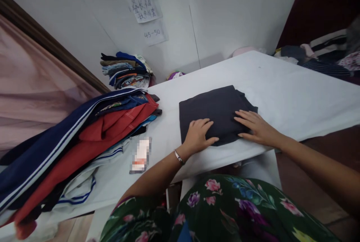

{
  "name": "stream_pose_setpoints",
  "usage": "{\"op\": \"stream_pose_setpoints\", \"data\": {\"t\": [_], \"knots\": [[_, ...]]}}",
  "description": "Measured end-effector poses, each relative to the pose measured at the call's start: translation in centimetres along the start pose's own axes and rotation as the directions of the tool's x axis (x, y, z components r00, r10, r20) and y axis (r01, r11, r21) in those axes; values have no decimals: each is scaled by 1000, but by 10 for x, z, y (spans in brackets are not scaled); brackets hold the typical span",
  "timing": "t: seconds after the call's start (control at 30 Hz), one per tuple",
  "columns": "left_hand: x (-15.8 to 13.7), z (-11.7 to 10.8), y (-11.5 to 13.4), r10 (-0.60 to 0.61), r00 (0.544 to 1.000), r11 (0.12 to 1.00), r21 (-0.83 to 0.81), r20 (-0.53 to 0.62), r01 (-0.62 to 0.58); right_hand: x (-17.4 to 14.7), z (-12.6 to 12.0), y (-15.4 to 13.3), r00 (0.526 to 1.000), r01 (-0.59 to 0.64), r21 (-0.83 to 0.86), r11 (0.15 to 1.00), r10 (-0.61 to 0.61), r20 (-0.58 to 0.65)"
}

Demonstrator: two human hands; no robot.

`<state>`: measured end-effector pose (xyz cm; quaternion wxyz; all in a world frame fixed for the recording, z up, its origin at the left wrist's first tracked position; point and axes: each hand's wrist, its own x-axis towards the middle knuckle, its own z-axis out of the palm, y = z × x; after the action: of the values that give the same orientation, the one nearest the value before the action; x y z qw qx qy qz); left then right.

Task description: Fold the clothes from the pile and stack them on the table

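A dark grey folded garment (210,109) lies flat on the white-covered table (284,88) in front of me. Its kind is hard to make out in this folded state. My left hand (199,135) rests on its near left part, fingers stretched out and thumb pointing right. On its near right edge lies my right hand (253,127), palm down with the fingers spread. Neither hand grips the cloth. Uneven layers stick out at the garment's far right corner.
Left of me lies a loose heap of clothes, with a red garment (112,122) and a navy striped one (67,133). Behind it rises a folded stack (126,71). A blurred-out phone-like object (140,156) lies nearby. More clothes (323,56) are piled at the far right.
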<state>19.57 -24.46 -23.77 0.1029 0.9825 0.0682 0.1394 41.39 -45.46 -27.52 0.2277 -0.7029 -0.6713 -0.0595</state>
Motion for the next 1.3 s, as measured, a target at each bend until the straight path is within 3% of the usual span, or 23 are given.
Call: {"op": "stream_pose_setpoints", "data": {"t": [0.1, 0.23, 0.53, 0.9, 1.1, 1.3], "knots": [[-15, 12, 18, -28, 997, 994, 111, 76, 19, -2, 6, -2, 999, -16, -81, 997, 20, 41], [-12, 18, 20, -106, 992, 977, 194, 62, 93, 5, 7, -3, 994, 27, -49, 998, -21, 110], [-4, 12, 12, -143, 989, 982, 128, 49, 135, 3, 13, 3, 983, 33, -20, 999, -28, 181], [-9, 17, 13, -149, 989, 980, 134, 26, 144, 20, 30, -19, 993, -119, -256, 959, 111, -48], [-15, 24, 21, -129, 992, 976, 176, 8, 126, 15, 33, -15, 994, -89, -255, 963, 72, -77], [-12, 35, 19, -195, 979, 956, 213, -55, 202, 5, 37, -9, 991, -98, -307, 947, 66, -113]]}}
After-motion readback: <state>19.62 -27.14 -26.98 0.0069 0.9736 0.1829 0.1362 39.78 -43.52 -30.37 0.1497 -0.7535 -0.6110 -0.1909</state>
